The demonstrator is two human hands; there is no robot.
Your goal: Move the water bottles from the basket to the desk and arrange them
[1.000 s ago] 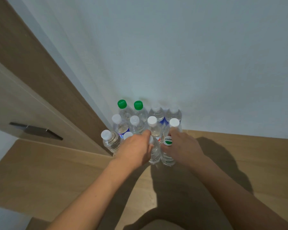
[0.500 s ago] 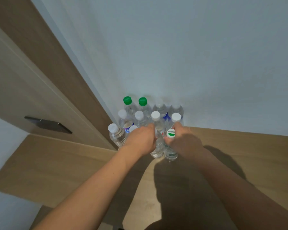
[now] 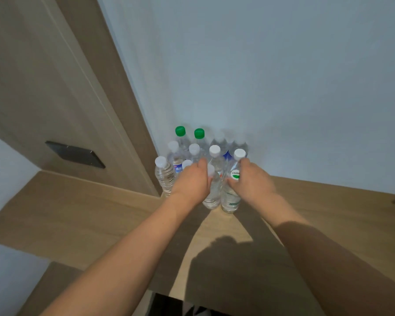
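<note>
Several clear water bottles stand upright in a tight cluster on the wooden desk (image 3: 317, 215), in the corner against the white wall. Two at the back carry green caps (image 3: 180, 131); the others have white caps. My left hand (image 3: 193, 181) grips a white-capped bottle (image 3: 212, 195) in the front row. My right hand (image 3: 252, 179) grips the bottle with a green and white label (image 3: 232, 192) beside it. Both bottles stand on the desk, touching each other. No basket is in view.
A brown wooden panel (image 3: 114, 87) runs up the left side beside the bottles. A beige cabinet front with a dark recessed handle (image 3: 74, 153) is further left. The desk's front edge is near the bottom of the view.
Both hands keep their hold on the two front bottles. The bottles have shifted slightly back toward the cluster, and the view has tilted and moved closer.
</note>
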